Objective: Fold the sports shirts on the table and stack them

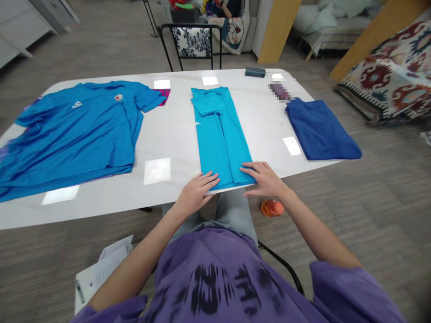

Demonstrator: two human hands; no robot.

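A light turquoise T-shirt (215,143), folded lengthwise into a narrow strip with a sleeve turned in near its far end, lies on the white table (168,134) in front of me. Its hem is at the near table edge. My left hand (198,190) rests with outstretched fingers on the hem's left corner. At the right corner, my right hand (264,180) has its fingers spread on the fabric, the thumb held apart below. To the left, a larger blue T-shirt (90,130) is spread out, with other garments partly hidden beneath it.
A folded dark blue garment (321,130) lies at the table's right end. Behind it are a blurred dark item (280,91) and a dark case (255,72). A chair (191,42) stands across the table. An orange container (272,207) is below the right edge.
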